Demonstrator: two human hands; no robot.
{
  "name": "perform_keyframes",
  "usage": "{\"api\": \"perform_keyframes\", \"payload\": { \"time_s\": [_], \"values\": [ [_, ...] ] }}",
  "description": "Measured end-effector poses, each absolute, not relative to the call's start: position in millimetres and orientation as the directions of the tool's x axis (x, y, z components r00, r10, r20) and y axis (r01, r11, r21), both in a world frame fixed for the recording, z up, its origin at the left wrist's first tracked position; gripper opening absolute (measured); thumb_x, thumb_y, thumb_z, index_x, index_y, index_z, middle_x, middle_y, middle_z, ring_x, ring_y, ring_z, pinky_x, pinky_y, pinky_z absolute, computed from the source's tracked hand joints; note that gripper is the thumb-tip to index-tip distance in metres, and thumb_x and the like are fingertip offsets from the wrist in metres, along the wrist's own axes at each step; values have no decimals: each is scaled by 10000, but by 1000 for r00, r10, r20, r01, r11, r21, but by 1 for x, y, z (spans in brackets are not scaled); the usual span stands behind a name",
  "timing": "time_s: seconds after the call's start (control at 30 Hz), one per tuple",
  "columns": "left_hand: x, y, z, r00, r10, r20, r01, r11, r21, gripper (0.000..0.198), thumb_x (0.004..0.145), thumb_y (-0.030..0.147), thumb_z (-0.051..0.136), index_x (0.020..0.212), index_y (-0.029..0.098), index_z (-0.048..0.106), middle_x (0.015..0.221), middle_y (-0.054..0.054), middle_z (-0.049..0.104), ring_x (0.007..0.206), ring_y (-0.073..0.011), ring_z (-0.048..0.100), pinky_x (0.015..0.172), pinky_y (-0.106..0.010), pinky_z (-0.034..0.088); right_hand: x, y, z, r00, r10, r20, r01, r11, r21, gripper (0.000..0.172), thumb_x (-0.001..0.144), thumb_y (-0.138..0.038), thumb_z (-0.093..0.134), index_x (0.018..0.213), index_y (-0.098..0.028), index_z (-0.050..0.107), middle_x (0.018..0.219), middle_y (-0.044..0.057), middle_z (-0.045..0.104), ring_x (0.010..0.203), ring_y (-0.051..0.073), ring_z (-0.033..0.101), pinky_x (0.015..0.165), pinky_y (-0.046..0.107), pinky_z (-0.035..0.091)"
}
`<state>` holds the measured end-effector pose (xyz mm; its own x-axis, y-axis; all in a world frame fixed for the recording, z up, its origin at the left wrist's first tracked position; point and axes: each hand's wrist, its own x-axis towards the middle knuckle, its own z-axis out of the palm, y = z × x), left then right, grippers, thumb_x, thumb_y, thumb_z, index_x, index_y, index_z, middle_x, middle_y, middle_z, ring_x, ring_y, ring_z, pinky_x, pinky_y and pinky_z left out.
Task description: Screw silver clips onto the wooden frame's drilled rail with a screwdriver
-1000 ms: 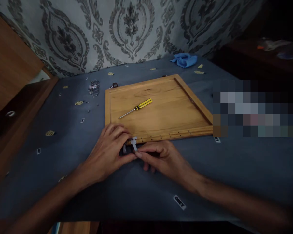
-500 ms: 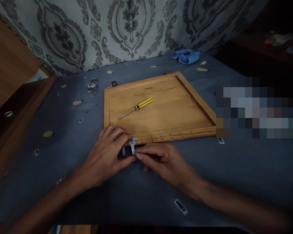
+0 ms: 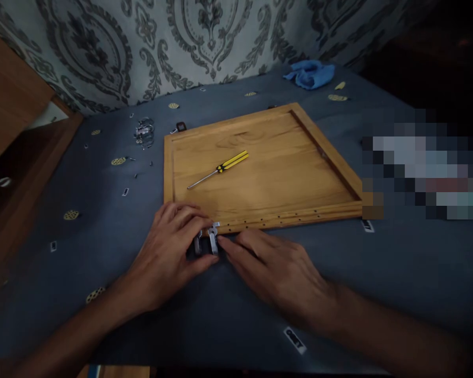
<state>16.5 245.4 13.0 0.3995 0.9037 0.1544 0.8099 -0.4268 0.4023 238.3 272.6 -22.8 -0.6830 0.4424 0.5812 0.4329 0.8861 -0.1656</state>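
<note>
My left hand [image 3: 171,252] is closed around a silvery metal bracket [image 3: 213,241], its thumb below and fingers over the near-left corner of a wooden panel [image 3: 260,163] with a raised frame. The bracket sits against the panel's near edge, which has a double row of small dark holes. My right hand [image 3: 278,265] is closed, and a fingertip reaches the bracket's right side. Whatever it may hold is hidden by the fingers. On the panel lies a screwdriver [image 3: 232,161] with a yellow and black handle, its shaft pointing to the near left.
Shiny metal hardware [image 3: 144,131] is piled on the dark blue patterned cloth [image 3: 114,226], with small loose pieces nearby. Dark fittings [image 3: 181,126] show at the panel's far edge. A blue rag [image 3: 310,74] lies at the back. The area at right is pixelated.
The view has shifted slightly. My right hand's fingers have moved from the bracket's lower end up along its right side. My left hand keeps its hold.
</note>
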Motion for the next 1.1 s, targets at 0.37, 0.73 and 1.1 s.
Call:
{"api": "perform_keyframes", "payload": {
  "time_s": [0.37, 0.73, 1.1],
  "values": [
    [19, 245, 14, 366, 920, 141, 829, -391, 399, 358, 862, 300, 803, 1169, 239, 630, 1182, -66, 700, 1209, -317, 592, 1038, -521, 452, 239, 271, -23, -752, 452, 480, 449, 884, -129, 342, 1028, -64, 372, 1229, -76, 649, 874, 74, 634, 808, 186, 623, 596, 294, 524],
    [20, 246, 14, 344, 931, 123, 835, -363, 413, 432, 844, 355, 822, 1185, 256, 577, 1184, -59, 705, 1175, -312, 608, 1040, -530, 430, 239, 270, -23, -755, 436, 490, 456, 886, -85, 352, 1020, -56, 358, 1230, -55, 641, 858, 85, 670, 807, 197, 645, 599, 300, 547],
    [19, 247, 14, 325, 937, 127, 831, -347, 435, 372, 862, 373, 806, 1145, 254, 595, 1186, -66, 718, 1158, -302, 636, 1060, -541, 433, 240, 269, -22, -751, 439, 493, 456, 885, -93, 378, 1003, -32, 330, 1240, -40, 624, 869, 94, 662, 824, 206, 638, 593, 305, 533]
  ]
}}
